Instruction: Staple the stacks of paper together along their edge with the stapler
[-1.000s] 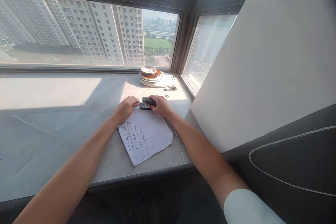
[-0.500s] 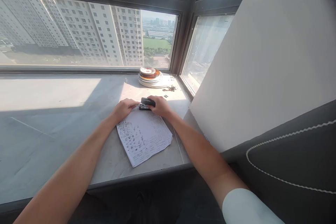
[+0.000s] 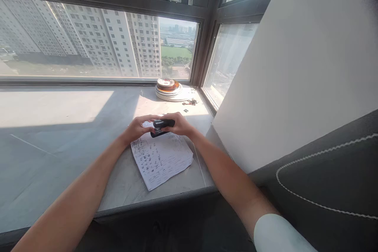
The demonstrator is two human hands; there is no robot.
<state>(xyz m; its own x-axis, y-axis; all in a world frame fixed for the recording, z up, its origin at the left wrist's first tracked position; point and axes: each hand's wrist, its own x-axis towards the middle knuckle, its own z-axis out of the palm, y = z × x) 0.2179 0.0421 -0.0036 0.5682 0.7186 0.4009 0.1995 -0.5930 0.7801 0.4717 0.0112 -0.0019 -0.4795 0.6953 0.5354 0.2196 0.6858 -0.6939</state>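
Head view of a black stapler [image 3: 163,123] held over handwritten sheets of paper [image 3: 161,157] on a stone windowsill [image 3: 65,145], as I see it from my remote station. My left hand [image 3: 137,129], which half a second ago pressed on the upper left margin of the sheets, now meets the stapler's left end, thumb below and fingers above. My right hand [image 3: 180,124] stays clamped around the opposite end, as in the earlier frames. Both hands are thus closed on the one tool, close together but with part of its body showing between them. The stapler has shifted from the sheets' far edge toward their middle and now slants, its left end lower in the view; a metallic strip shows between its upper arm and base. The sheets lie in nearly the same place, a corner pointing toward the sill's front edge. Unchanged beyond the hands are the stack of plates [image 3: 169,93] near the window corner and, just beside it, a small dark cluster of objects [image 3: 191,102], too small to identify.
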